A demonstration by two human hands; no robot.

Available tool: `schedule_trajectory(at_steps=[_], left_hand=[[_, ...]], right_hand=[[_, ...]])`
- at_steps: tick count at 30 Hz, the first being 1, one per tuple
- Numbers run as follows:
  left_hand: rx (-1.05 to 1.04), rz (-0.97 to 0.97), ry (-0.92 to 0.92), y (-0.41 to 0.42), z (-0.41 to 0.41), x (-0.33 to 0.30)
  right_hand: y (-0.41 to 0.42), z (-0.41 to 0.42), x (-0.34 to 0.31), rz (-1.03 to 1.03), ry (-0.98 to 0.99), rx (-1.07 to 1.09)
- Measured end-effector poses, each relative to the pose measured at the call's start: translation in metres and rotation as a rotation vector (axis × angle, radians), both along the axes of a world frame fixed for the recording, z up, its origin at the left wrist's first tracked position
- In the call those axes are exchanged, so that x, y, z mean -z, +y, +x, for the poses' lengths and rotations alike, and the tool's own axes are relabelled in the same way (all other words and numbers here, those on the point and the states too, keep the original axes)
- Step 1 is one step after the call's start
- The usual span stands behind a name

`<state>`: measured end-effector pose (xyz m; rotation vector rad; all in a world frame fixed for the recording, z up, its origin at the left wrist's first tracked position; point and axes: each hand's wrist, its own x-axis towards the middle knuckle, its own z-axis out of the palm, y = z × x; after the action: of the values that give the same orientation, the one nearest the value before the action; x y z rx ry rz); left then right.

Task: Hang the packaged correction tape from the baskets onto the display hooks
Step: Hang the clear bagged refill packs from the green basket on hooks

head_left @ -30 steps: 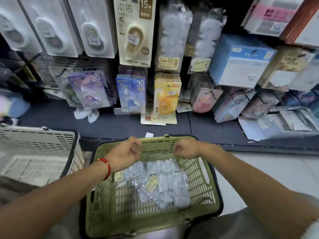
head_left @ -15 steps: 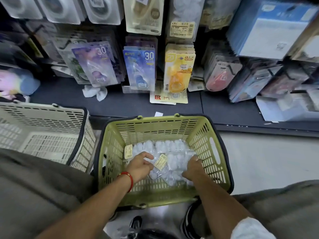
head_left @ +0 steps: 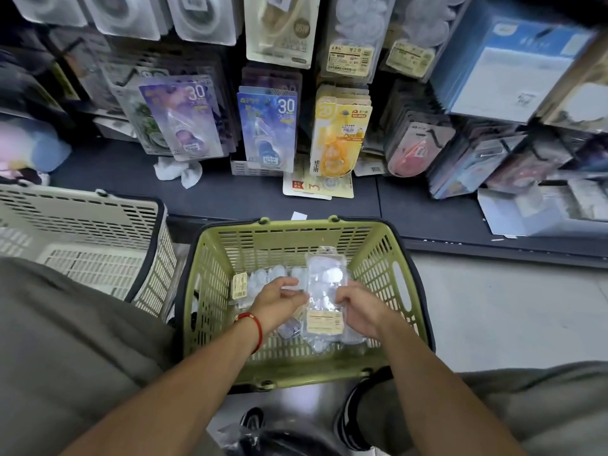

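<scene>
Half second ago both hands pressed down among packs on basket floor; now one clear correction-tape pack (head_left: 324, 291) lifted upright above pile, over middle of green basket (head_left: 399, 287). Left hand (head_left: 279, 302) pinching pack's 9 o'clock edge, right hand (head_left: 360, 309) gripping 3 o'clock edge. At 12 o'clock, hanging cards: purple pack (head_left: 184, 121) and blue pack (head_left: 267, 126) marked "30", yellow pack (head_left: 340, 136) "20". Beige basket (head_left: 98, 225) at 9 o'clock.

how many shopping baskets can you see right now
2. The green basket sits in the middle on the floor, under both hands, with clear packets inside. The beige basket stands just to its left, partly cut off by the frame edge.
</scene>
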<state>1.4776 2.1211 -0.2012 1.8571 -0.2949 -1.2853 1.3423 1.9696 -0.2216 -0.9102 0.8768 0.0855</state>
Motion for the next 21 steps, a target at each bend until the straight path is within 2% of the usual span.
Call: schedule_trajectory(at_steps=[3, 5, 7, 8, 9, 12, 15, 18, 21], left_hand=[[-0.068, -0.012, 0.097, 0.006, 0.003, 0.005], [-0.112, 0.022, 0.073, 0.014, 0.008, 0.012], [-0.192, 0.085, 0.012, 0.023, 0.014, 0.020], [-0.242, 0.101, -0.003, 0.026, 0.017, 0.022], [-0.291, 0.110, -0.011, 0.029, 0.020, 0.023], [-0.382, 0.127, -0.029, 0.033, 0.026, 0.026], [-0.417, 0.112, -0.003, 0.036, 0.027, 0.027], [-0.392, 0.127, 0.013, 0.035, 0.024, 0.025], [-0.436, 0.126, 0.022, 0.030, 0.023, 0.018]], right_hand=[[0.006, 0.017, 0.006, -0.120, 0.049, -0.186], [0.000, 0.019, 0.016, -0.408, 0.221, -0.284], [-0.014, 0.011, 0.036, -0.815, 0.502, -0.387], [-0.018, 0.005, 0.046, -0.951, 0.636, -0.461], [-0.018, 0.000, 0.055, -0.987, 0.731, -0.523], [-0.001, 0.004, 0.076, -0.809, 0.811, -0.692], [0.015, 0.020, 0.089, -0.849, 0.904, -0.825], [0.015, 0.023, 0.087, -0.890, 0.905, -0.819], [0.005, 0.014, 0.066, -0.831, 0.730, -0.660]])
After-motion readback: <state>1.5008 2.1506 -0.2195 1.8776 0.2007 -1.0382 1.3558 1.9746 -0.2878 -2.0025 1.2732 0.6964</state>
